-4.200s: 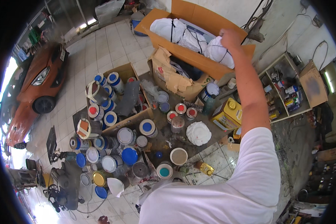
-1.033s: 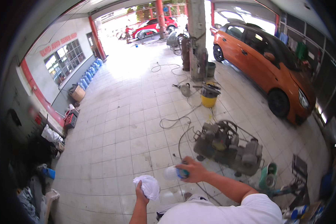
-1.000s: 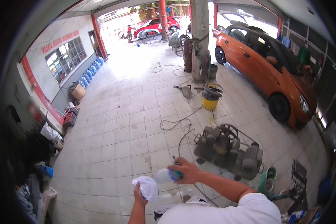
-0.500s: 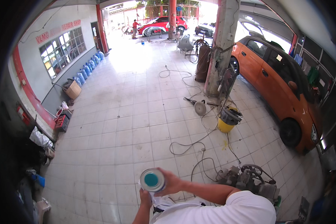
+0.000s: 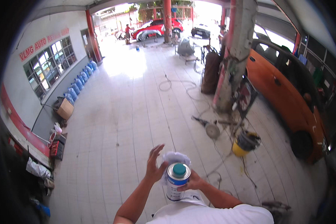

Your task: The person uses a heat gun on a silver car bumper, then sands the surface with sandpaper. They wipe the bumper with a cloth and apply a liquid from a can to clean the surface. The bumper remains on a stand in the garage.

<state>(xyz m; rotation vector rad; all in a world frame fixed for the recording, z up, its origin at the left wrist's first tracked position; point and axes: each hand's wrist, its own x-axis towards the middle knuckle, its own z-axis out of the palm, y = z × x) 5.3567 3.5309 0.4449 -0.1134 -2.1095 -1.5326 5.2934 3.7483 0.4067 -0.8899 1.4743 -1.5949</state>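
A metal can [image 5: 176, 188] with a teal cap and a blue-and-white label stands upright in front of my body. My right hand [image 5: 192, 182] is closed around its right side. My left hand [image 5: 155, 164] is raised on the other side of the can, its fingers spread and its thumb toward the can. Just behind the can shows a pale, translucent piece that looks like plastic [image 5: 176, 156]. Its lower part is hidden by the can, and I cannot tell what supports it.
A yellow and black bucket [image 5: 245, 143] and a disc-shaped power tool [image 5: 211, 129] with cords lie ahead to the right, by a concrete pillar [image 5: 235, 63]. An orange car [image 5: 283, 89] stands at right. Blue water jugs [image 5: 74, 89] and a cardboard box [image 5: 64, 108] line the left wall.
The can has moved right and its labelled side now shows. My left hand has come away from near the can and opened. The pale plastic has come into clearer view. My view has shifted.
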